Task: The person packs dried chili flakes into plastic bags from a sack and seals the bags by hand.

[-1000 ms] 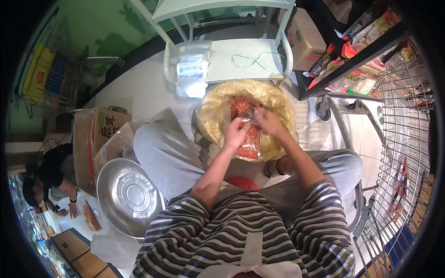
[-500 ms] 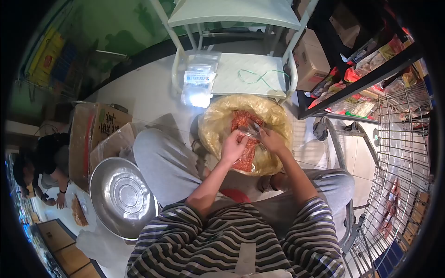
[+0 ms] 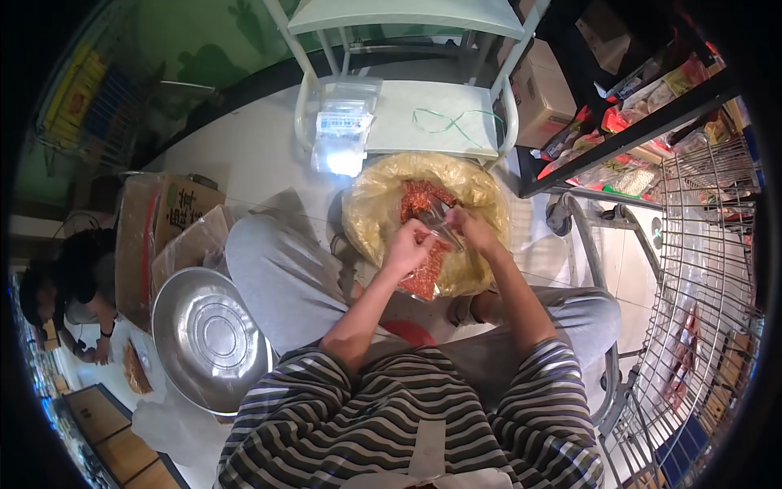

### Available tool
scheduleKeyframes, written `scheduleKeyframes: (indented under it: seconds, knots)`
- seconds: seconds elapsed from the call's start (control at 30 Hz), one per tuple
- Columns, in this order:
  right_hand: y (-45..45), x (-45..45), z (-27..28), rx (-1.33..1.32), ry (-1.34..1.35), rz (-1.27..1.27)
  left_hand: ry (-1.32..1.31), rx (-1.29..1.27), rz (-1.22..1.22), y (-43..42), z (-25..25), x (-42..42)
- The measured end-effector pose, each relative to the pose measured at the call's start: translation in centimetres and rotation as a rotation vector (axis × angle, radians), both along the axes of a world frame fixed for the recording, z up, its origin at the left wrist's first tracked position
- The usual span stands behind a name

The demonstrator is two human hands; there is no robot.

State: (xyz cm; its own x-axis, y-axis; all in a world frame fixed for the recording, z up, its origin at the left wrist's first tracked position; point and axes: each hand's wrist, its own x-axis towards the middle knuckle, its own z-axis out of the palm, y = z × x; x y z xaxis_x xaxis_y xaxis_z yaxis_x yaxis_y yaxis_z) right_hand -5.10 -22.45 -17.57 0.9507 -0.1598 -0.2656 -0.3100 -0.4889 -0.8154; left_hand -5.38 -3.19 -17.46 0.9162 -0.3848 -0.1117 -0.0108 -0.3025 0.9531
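My left hand [image 3: 409,248] pinches the upper edge of a clear plastic bag [image 3: 422,279] filled with small red pieces. On the other side of that edge, my right hand [image 3: 474,231] has its fingers closed on the same bag. Both hands are close together over a large yellow plastic sack [image 3: 371,196], opened wide, with its rim folded outward. More red pieces [image 3: 419,198] show inside the sack, beyond my fingers. The bag's lower end hangs toward me over the sack's near rim.
A pale rack [image 3: 391,122] ahead holds stacked clear bags [image 3: 342,134] and green string [image 3: 452,122]. At left are a metal basin [image 3: 218,341], cardboard boxes [image 3: 183,212] and another person [image 3: 85,277]. A wire cart [image 3: 700,244] stands at right.
The red-filled bag has tilted, its lower end swinging slightly left. Both hands keep their pinch on its upper edge. The camera view has shifted a little.
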Motion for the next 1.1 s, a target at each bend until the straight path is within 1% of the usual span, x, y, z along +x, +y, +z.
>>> scheduleKeyframes:
  seconds: [0.07,0.1,0.13,0.2,0.23,0.27,0.3,0.33,0.37,0.4,0.47,0.5,0.57,0.6,0.63,0.67,0.7,0.73,0.77,0.8,0.83,0.87,0.93,0.97,1.0,1.03,1.07,1.1]
  knots:
    - [0.5,0.9,3.9,0.647,0.328,0.061,0.078,0.333,0.145,0.4,-0.5,0.4]
    - [0.2,1.0,4.4,0.658,0.278,0.122,0.067,0.401,0.147,0.5,-0.5,0.5]
    - [0.2,1.3,4.0,0.662,0.278,0.118,0.068,0.404,0.143,0.4,-0.8,0.6]
    - [0.1,1.3,2.2,0.67,0.313,0.099,0.055,0.016,-0.002,0.1,-1.8,0.4]
    - [0.1,0.9,0.3,0.531,0.173,0.018,0.125,0.01,-0.084,-0.1,-0.9,0.4]
    - [0.2,0.5,-0.2,0.543,0.169,-0.018,0.13,0.02,-0.12,-0.3,0.0,0.3]
    - [0.5,0.1,-0.8,0.323,-0.04,-0.02,0.12,-0.031,-0.11,-0.4,0.6,0.1]
    - [0.7,0.1,0.8,0.445,0.097,-0.049,0.113,-0.079,-0.097,-0.4,0.7,-0.1]
    - [1.0,0.2,2.5,0.554,0.237,-0.09,0.0,0.075,-0.057,-0.2,0.2,0.0]
    - [0.8,0.6,2.8,0.67,0.311,-0.012,-0.035,0.074,0.019,-0.1,-0.2,0.1]
    - [0.5,1.0,6.7,0.611,0.321,0.137,-0.012,0.304,0.083,0.3,0.1,0.5]
    - [0.5,1.0,6.3,0.621,0.327,0.13,-0.005,0.312,0.076,0.5,-0.1,0.7]
    - [-0.2,0.9,5.5,0.737,0.383,0.048,0.043,0.101,0.036,0.4,-0.1,0.9]
    - [-0.5,1.3,2.1,0.742,0.381,0.03,0.046,0.103,0.018,0.1,0.2,0.7]
    - [-0.3,1.6,-3.8,0.167,-0.14,-0.069,0.1,-0.071,-0.028,-0.3,1.3,0.5]
    - [-0.1,1.4,-2.5,0.05,-0.287,-0.077,0.156,-0.247,-0.068,-0.5,2.0,0.4]
    - [0.2,1.1,-1.3,-0.09,-0.432,-0.1,0.153,-0.18,-0.082,-0.2,2.1,0.7]
    - [0.4,0.8,0.1,-0.239,-0.564,-0.139,0.158,-0.178,-0.081,-0.1,2.3,0.8]
    - [0.4,0.5,5.5,0.208,-0.157,-0.029,0.181,-0.108,-0.034,0.0,2.4,0.9]
    - [0.3,0.5,8.3,0.64,0.262,0.085,0.201,-0.038,0.017,0.1,2.3,1.2]
    - [0.1,0.8,8.3,0.592,0.283,0.134,0.109,0.088,0.053,0.2,1.5,1.5]
    - [0.0,0.8,8.1,0.594,0.288,0.141,0.112,0.091,0.061,0.4,0.7,1.5]
    - [0.0,0.5,7.6,0.702,0.329,0.052,0.176,-0.047,-0.019,0.4,0.1,1.2]
    - [0.6,0.1,6.5,0.613,0.201,-0.078,0.223,-0.187,-0.068,0.0,0.7,0.8]
    - [0.4,-0.2,4.1,0.615,0.2,-0.085,0.225,-0.184,-0.075,-0.1,1.2,0.6]
    - [0.0,-0.2,1.3,0.25,0.036,-0.034,0.209,-0.192,-0.104,-0.2,1.9,0.6]
    - [0.0,-0.1,1.9,0.249,-0.052,-0.01,0.193,-0.198,-0.133,-0.2,2.7,0.7]
    - [0.0,0.0,2.4,0.248,-0.141,0.016,0.198,-0.129,-0.127,-0.1,3.6,0.8]
